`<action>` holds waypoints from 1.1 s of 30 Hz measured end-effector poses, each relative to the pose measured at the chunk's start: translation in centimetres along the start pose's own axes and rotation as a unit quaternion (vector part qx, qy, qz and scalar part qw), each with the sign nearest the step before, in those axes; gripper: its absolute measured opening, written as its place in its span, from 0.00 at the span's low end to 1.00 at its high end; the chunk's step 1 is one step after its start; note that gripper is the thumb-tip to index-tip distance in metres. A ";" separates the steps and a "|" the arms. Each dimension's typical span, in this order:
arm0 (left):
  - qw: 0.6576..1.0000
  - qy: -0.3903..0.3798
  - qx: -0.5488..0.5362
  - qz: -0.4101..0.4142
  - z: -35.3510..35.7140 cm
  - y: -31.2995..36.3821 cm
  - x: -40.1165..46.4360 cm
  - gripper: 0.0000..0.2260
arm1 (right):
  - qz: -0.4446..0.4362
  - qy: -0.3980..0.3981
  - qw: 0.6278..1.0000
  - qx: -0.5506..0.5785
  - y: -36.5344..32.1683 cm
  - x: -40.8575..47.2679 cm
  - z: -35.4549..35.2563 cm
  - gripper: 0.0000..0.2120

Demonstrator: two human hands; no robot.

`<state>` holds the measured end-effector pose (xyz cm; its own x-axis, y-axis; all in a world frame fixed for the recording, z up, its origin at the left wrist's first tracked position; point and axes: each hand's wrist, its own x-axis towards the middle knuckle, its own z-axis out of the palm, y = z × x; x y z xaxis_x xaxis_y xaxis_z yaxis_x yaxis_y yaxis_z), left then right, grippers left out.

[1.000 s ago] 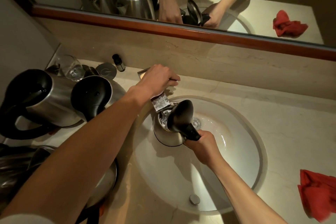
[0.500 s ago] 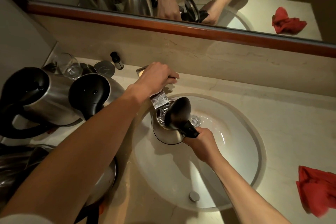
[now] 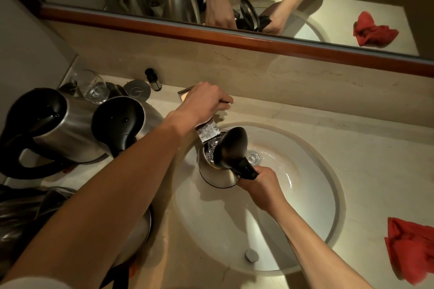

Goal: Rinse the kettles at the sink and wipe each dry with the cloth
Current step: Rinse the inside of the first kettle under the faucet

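Note:
A steel kettle point(image 3: 215, 175) with its black lid point(image 3: 231, 148) flipped open hangs over the white oval sink point(image 3: 324, 195). My right hand point(image 3: 257, 184) grips its black handle. Water runs from the flat tap spout point(image 3: 207, 132) into the kettle's open mouth. My left hand point(image 3: 204, 103) grips the tap lever behind the spout, fingers curled over it. Two more steel kettles point(image 3: 56, 129) point(image 3: 124, 124) with black lids stand on the counter at the left. A red cloth point(image 3: 409, 251) lies crumpled on the counter at the far right.
A drinking glass point(image 3: 92, 88), a small dark bottle point(image 3: 152, 80) and a round metal disc point(image 3: 137, 90) sit at the back left. More steel kettles point(image 3: 138, 230) crowd the lower left under my forearm. A mirror point(image 3: 305, 2) runs along the wall behind.
Both hands keep their grips. The kettle stays under the running tap; the view has only shifted slightly.

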<state>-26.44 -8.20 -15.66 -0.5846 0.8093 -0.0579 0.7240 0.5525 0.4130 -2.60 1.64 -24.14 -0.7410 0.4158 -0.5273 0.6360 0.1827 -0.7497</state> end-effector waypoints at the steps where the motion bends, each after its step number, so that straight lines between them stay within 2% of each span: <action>1: 1.000 0.001 -0.002 0.001 0.0 0.0 0.0 0.12 | 0.002 0.001 1.000 0.000 0.0 0.0 0.0 0.26; 20: 1.000 0.000 0.011 0.009 0.2 -0.2 0.0 0.10 | 0.008 0.001 1.000 -0.015 -0.2 0.0 0.1 0.26; 29: 1.000 0.001 0.014 0.008 0.2 -0.3 0.0 0.11 | -0.016 0.016 1.000 -0.020 -0.4 -0.2 -0.1 0.13; 33: 1.000 0.001 0.007 0.004 0.2 -0.3 0.0 0.11 | -0.029 0.017 0.999 -0.019 -0.3 -0.3 0.0 0.12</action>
<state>-26.58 -8.36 -15.99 -0.5787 0.8138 -0.0526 0.7343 0.5480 0.4007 -2.58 1.42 -23.75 -0.7691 0.4335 -0.4696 0.6010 0.2408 -0.7621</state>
